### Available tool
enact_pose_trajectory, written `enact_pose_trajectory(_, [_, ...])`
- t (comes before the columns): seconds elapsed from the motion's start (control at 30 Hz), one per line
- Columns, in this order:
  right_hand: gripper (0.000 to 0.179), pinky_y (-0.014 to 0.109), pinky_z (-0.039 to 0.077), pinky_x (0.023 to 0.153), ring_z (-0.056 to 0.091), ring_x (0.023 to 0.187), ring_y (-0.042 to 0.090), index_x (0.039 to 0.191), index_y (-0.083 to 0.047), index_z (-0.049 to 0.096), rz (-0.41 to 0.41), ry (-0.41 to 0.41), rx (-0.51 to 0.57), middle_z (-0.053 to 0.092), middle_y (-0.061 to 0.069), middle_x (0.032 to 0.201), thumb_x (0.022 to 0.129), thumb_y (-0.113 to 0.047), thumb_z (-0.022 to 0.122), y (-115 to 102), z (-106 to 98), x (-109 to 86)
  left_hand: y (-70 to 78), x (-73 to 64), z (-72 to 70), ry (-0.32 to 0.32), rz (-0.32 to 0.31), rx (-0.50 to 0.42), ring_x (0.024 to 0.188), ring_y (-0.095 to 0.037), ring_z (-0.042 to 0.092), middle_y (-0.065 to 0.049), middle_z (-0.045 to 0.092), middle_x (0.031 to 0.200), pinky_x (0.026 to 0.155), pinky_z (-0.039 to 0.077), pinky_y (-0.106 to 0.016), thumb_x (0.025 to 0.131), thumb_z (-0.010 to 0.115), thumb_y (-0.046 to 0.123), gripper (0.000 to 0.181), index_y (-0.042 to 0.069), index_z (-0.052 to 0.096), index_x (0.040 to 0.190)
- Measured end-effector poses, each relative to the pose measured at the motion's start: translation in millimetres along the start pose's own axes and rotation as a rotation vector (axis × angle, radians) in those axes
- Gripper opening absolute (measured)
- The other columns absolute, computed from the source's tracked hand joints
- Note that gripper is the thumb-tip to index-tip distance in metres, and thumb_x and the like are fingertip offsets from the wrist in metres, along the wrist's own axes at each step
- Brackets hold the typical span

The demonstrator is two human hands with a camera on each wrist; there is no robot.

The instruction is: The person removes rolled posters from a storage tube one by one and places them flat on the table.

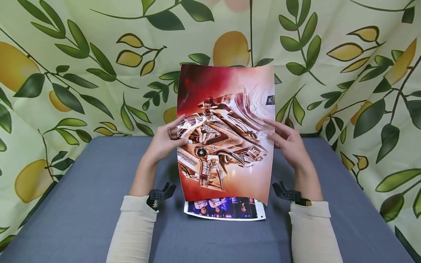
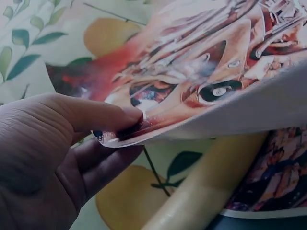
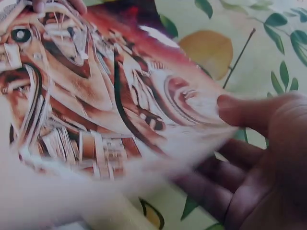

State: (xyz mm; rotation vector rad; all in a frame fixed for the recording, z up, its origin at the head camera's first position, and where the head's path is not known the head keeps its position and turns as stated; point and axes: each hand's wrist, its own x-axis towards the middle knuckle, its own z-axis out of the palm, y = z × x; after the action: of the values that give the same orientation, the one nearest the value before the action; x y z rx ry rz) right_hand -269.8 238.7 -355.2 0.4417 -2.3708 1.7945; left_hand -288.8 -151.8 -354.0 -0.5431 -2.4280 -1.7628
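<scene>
A glossy poster [image 1: 223, 131] with a red-and-orange motorcycle picture hangs upright between both hands, its surface bowed. The left hand [image 1: 166, 140] pinches its left edge, thumb on the printed face and fingers behind. On the opposite edge, the right hand [image 1: 287, 140] holds it in the same way. The left wrist view shows the poster's plain pale back [image 2: 240, 112] where it curls. Below it, a second printed sheet [image 1: 227, 210] with dark, purple-lit pictures and a white border lies on the table, its upper part hidden behind the poster.
A grey-blue cloth covers the table [image 1: 82, 204]. Behind it hangs a fabric backdrop [image 1: 108, 44] printed with leaves and oranges. In the left wrist view, a yellowish tube-like thing [image 2: 211, 187] shows beneath the poster; the head view hides it. Each wrist wears a black camera mount [image 1: 162, 191].
</scene>
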Motion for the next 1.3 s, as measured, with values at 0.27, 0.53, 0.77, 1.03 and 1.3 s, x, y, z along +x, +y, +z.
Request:
enact_pose_trajectory(0.27, [0.065, 0.025, 0.06, 0.066, 0.072, 0.084, 0.004, 0.156, -0.014, 0.04, 0.048, -0.141, -0.023, 0.073, -0.016, 0.099, 0.097, -0.009, 0.066, 31.7, -10.2, -1.1, -24.5, 3.7, 7.4, -0.016, -0.051, -0.104, 0.053, -0.001, 0.031, 0.0, 0.031, 0.061, 0.057, 0.036, -0.016, 0.084, 0.076, -0.006, 0.08, 0.016, 0.044, 0.154])
enact_pose_trajectory(0.53, [0.064, 0.021, 0.06, 0.076, 0.075, 0.09, 0.004, 0.155, -0.011, 0.04, 0.086, -0.172, 0.209, 0.078, -0.011, 0.099, 0.097, -0.001, 0.064, 75.4, -11.4, -6.2, -50.1, 0.5, 18.3, -0.087, -0.083, -0.174, 0.055, 0.001, 0.03, 0.016, 0.036, 0.067, 0.055, 0.032, -0.015, 0.085, 0.075, -0.007, 0.083, 0.01, 0.038, 0.156])
enact_pose_trajectory(0.77, [0.06, 0.023, 0.061, 0.072, 0.076, 0.092, 0.007, 0.151, -0.012, 0.043, 0.125, -0.214, 0.385, 0.079, -0.008, 0.103, 0.097, 0.009, 0.057, 108.8, -2.5, -14.6, -79.0, -9.0, 26.5, -0.133, -0.096, -0.209, 0.059, 0.005, 0.042, 0.022, 0.052, 0.067, 0.057, 0.038, -0.013, 0.082, 0.077, -0.008, 0.088, 0.01, 0.035, 0.158])
enact_pose_trajectory(1.03, [0.058, 0.023, 0.061, 0.073, 0.076, 0.093, 0.008, 0.148, -0.009, 0.045, 0.116, -0.242, 0.42, 0.079, -0.007, 0.105, 0.095, 0.01, 0.059, 115.9, 9.4, -13.4, -103.1, -19.0, 27.5, -0.056, -0.16, -0.244, 0.047, 0.002, 0.028, 0.015, 0.034, 0.052, 0.048, 0.027, -0.017, 0.081, 0.079, -0.006, 0.086, 0.015, 0.041, 0.156])
enact_pose_trajectory(1.3, [0.054, 0.022, 0.061, 0.069, 0.076, 0.084, 0.008, 0.142, -0.012, 0.051, 0.154, -0.224, 0.325, 0.08, -0.007, 0.094, 0.093, 0.005, 0.066, 113.8, 10.8, -13.6, -104.5, -15.7, 27.7, -0.032, -0.189, -0.194, 0.049, 0.0, 0.023, 0.013, 0.022, 0.057, 0.048, 0.024, -0.017, 0.079, 0.082, -0.002, 0.083, 0.018, 0.047, 0.152])
